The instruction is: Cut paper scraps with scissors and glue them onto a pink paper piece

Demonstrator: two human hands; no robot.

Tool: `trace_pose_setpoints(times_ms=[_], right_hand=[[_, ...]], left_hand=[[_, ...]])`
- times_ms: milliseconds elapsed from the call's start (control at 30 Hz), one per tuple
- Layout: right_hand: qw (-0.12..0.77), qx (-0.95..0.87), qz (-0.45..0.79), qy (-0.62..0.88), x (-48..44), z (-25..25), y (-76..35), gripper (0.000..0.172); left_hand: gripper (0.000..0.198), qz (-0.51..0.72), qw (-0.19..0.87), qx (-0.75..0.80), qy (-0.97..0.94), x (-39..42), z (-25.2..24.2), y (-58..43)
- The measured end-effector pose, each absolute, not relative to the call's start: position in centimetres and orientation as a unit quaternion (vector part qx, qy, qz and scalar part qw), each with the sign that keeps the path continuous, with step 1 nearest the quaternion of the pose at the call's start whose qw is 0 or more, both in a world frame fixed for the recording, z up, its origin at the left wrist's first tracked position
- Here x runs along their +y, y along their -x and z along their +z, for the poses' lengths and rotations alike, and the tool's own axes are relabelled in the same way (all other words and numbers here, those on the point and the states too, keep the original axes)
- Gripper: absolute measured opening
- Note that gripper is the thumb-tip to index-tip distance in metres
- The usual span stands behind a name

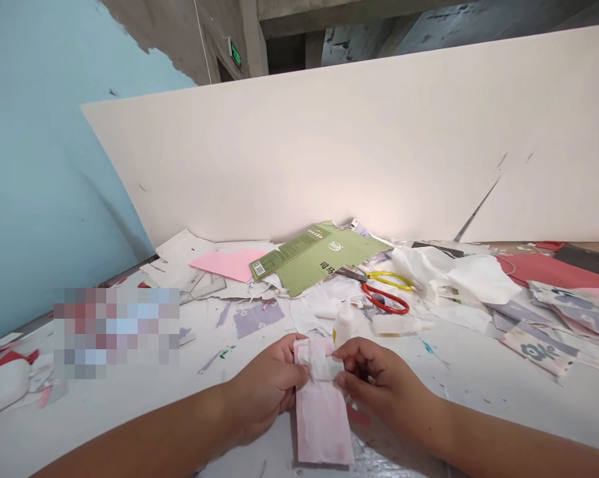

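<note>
A pale pink paper piece (324, 425), long and flat, hangs upright between my hands above the white table. My left hand (267, 385) is closed on its upper left edge, thumb on the front face. Across its upper part lies a small white strip (328, 368). My right hand (379, 375) pinches the right end of that strip between thumb and fingers. Just behind the paper stands a white glue bottle (345, 322); another translucent bottle (396, 325) lies on its side to the right.
Scissors with red and yellow handles (386, 302) rest on scraps beside a green cardboard sheet (329, 259). Pink paper (228, 264) lies left of it. Patterned pieces (538, 348) and red paper (558, 271) are at the right. A white board (359, 153) stands behind.
</note>
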State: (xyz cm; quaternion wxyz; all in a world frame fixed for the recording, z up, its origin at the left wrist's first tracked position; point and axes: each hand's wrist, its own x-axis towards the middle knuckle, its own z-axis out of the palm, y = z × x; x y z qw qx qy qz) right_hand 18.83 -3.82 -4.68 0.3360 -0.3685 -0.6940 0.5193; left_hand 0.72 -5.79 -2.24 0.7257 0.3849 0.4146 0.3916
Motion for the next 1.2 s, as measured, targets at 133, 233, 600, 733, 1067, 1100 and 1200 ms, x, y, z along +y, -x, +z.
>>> trace_pose_setpoints(times_ms=[133, 233, 600, 733, 1067, 1100, 1200], right_hand=[[0.334, -0.702, 0.501, 0.380, -3.85, -4.61, -18.91, 0.008], [0.337, -0.698, 0.496, 0.391, -3.87, -4.85, -18.91, 0.011], [0.338, -0.707, 0.469, 0.407, -3.80, -4.90, -18.84, 0.008], [0.340, -0.702, 0.473, 0.410, -3.76, -4.78, -18.82, 0.013], [0.363, -0.671, 0.522, 0.381, -3.84, -5.14, -18.84, 0.017], [0.364, -0.672, 0.519, 0.383, -3.82, -5.24, -18.88, 0.017], [0.357, -0.687, 0.498, 0.392, -3.80, -5.20, -18.92, 0.017]], left_hand=[[0.038, 0.378, 0.730, 0.414, -0.391, -5.83, -2.35, -0.66], [0.037, 0.370, 0.734, 0.410, -0.396, -5.85, -2.48, -0.62], [0.038, 0.366, 0.739, 0.394, -0.406, -6.01, -2.65, -0.45], [0.039, 0.364, 0.734, 0.407, -0.404, -6.11, -2.44, -0.50], [0.043, 0.383, 0.744, 0.394, -0.381, -5.91, -1.88, -0.45], [0.045, 0.381, 0.745, 0.390, -0.384, -5.91, -1.93, -0.39], [0.047, 0.375, 0.749, 0.377, -0.395, -5.96, -2.23, -0.28]])
